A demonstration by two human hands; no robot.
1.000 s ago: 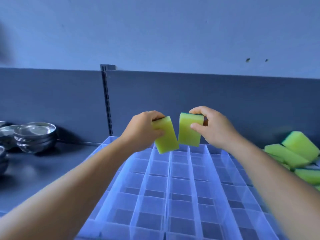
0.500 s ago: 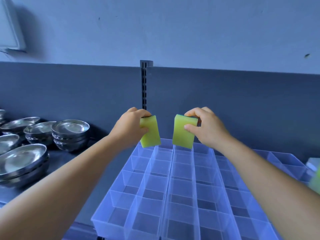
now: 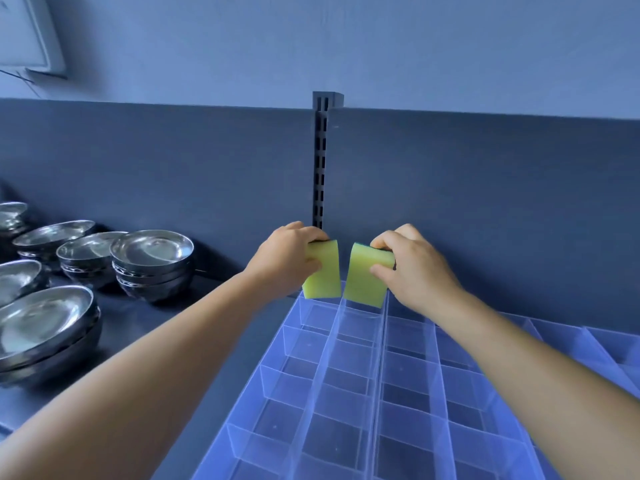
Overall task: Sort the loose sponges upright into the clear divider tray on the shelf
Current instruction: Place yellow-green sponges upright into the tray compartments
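Observation:
My left hand point(image 3: 287, 254) grips a yellow-green sponge point(image 3: 325, 275) by its top edge, held upright. My right hand point(image 3: 412, 261) grips a second yellow-green sponge point(image 3: 363, 282), which has a dark scouring layer on its far face. The two sponges hang side by side, a small gap apart, with their lower ends at the back-left cells of the clear divider tray point(image 3: 377, 344). The tray's cells that I can see hold nothing.
Stacks of steel bowls point(image 3: 152, 261) stand on the dark shelf to the left of the tray. A slotted shelf upright point(image 3: 320, 168) runs up the dark back panel just behind my hands. A second clear tray section point(image 3: 609, 344) lies at the right.
Both hands have lowered and moved toward the back-left corner of the tray, bringing the sponges closer together. The view has swung left, so the loose sponge pile at the right is out of sight.

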